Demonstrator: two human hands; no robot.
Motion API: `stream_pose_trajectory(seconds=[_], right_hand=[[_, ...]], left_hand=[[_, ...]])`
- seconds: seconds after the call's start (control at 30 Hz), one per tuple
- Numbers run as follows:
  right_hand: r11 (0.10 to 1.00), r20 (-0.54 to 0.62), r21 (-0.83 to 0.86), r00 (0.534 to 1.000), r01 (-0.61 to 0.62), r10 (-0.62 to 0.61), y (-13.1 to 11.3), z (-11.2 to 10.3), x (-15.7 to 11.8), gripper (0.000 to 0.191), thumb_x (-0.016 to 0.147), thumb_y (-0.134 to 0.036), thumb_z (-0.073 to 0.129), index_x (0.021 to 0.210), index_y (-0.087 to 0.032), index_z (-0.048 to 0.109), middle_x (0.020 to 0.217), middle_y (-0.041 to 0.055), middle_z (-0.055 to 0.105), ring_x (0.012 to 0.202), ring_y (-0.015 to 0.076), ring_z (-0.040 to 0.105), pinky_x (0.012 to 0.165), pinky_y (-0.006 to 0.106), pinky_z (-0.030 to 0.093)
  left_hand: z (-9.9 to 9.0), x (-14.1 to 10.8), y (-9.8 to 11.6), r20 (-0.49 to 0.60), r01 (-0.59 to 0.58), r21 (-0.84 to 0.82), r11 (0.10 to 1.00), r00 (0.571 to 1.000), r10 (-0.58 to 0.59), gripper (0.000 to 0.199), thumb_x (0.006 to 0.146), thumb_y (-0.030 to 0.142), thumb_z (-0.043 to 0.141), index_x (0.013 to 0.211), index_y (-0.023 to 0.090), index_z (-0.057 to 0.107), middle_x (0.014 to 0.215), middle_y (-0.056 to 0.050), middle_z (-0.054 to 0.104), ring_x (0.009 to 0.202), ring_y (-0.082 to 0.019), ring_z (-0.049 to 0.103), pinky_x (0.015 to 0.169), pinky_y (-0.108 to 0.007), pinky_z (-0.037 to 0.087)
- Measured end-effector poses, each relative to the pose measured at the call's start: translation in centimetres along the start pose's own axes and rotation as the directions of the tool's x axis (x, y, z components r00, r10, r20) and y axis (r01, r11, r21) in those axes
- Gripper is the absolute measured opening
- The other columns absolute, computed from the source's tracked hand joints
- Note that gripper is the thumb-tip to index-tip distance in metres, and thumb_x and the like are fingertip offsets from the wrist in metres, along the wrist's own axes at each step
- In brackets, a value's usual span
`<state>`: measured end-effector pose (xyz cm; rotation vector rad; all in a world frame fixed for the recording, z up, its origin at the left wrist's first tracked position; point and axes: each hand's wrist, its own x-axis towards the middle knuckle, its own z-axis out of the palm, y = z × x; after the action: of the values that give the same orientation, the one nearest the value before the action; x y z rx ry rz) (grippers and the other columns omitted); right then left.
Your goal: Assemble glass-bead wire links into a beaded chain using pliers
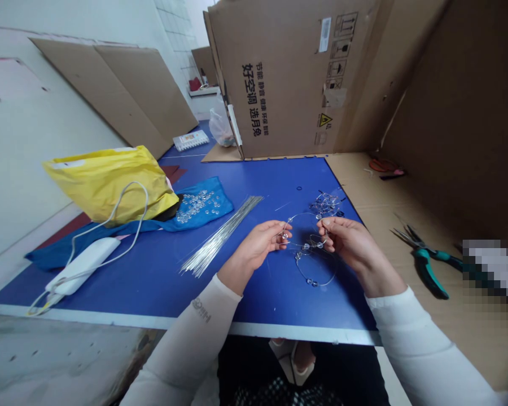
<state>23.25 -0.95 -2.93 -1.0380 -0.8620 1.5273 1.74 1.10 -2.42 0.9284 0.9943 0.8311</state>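
My left hand (256, 245) and my right hand (342, 242) both pinch a thin wire ring strung with clear beads (309, 231), holding it up above the blue tabletop (152, 282). A second beaded wire loop (315, 270) hangs below, joined to the ring. Just left of my left hand lies a bundle of thin silver wires (220, 237). A small tangle of beaded wire pieces (325, 204) sits beyond my right hand. Loose clear beads (197, 206) lie on a blue cloth (211, 197) further left.
Green-handled pliers (423, 265) lie on a cardboard sheet (406, 327) to the right. A yellow plastic bag (110, 186) and a white corded device (82, 265) sit at the left. A large cardboard box (288, 79) stands beyond the table's far edge.
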Motion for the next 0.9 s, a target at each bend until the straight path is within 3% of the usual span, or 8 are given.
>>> stream_pose_trajectory(seconds=[0.1, 0.23, 0.47, 0.63, 0.9], right_hand=[[1.000, -0.036, 0.022, 0.999, 0.016, -0.016, -0.05, -0.03, 0.06, 0.021, 0.064, -0.031, 0.083, 0.071, -0.016, 0.071, 0.065, 0.0013, 0.061, 0.048, 0.0081, 0.045, 0.043, 0.023, 0.035], [0.999, -0.062, 0.037, 0.997, 0.037, -0.035, -0.05, -0.19, 0.11, 0.019, 0.065, -0.030, 0.082, 0.072, -0.016, 0.071, 0.066, 0.0014, 0.061, 0.049, 0.0084, 0.045, 0.043, 0.024, 0.035], [0.999, -0.061, 0.023, 0.998, 0.036, -0.035, 0.01, -0.35, 0.19, 0.019, 0.067, -0.030, 0.081, 0.073, -0.016, 0.071, 0.067, 0.0022, 0.062, 0.049, 0.0088, 0.045, 0.043, 0.025, 0.035], [0.999, -0.068, 0.025, 0.997, 0.039, -0.037, -0.07, -0.08, 0.13, 0.019, 0.066, -0.030, 0.082, 0.072, -0.016, 0.071, 0.067, 0.0024, 0.062, 0.048, 0.0086, 0.045, 0.043, 0.024, 0.035], [0.998, -0.070, 0.047, 0.997, 0.035, -0.032, -0.06, -0.14, 0.04, 0.018, 0.067, -0.028, 0.081, 0.074, -0.015, 0.072, 0.068, 0.0027, 0.062, 0.049, 0.0087, 0.046, 0.043, 0.024, 0.036]], left_hand=[[0.00, -0.23, 0.16, 0.036, 0.007, 0.039, 0.999, 0.999, -0.009, 0.016, 0.090, 0.026, 0.068, 0.098, 0.013, 0.066, 0.085, -0.005, 0.067, 0.069, -0.011, 0.061, 0.072, -0.029, 0.047], [-0.19, -0.35, 0.13, 0.082, -0.022, 0.066, 0.998, 0.997, 0.016, 0.029, 0.080, 0.016, 0.076, 0.106, 0.014, 0.063, 0.090, -0.005, 0.068, 0.075, -0.013, 0.065, 0.079, -0.032, 0.049], [-0.37, -0.02, -0.08, 0.082, -0.147, 0.075, 0.986, 0.987, 0.141, 0.033, 0.078, 0.008, 0.073, 0.107, 0.015, 0.061, 0.090, -0.005, 0.068, 0.076, -0.013, 0.066, 0.079, -0.032, 0.050], [0.07, -0.14, 0.10, 0.020, -0.071, 0.054, 0.996, 0.997, 0.070, 0.023, 0.082, 0.009, 0.070, 0.103, 0.013, 0.063, 0.091, -0.005, 0.068, 0.074, -0.012, 0.063, 0.080, -0.031, 0.048], [0.03, -0.24, 0.23, 0.052, -0.054, 0.082, 0.995, 0.997, 0.049, 0.023, 0.077, 0.010, 0.074, 0.099, 0.013, 0.069, 0.088, -0.005, 0.067, 0.075, -0.011, 0.058, 0.074, -0.028, 0.043]])
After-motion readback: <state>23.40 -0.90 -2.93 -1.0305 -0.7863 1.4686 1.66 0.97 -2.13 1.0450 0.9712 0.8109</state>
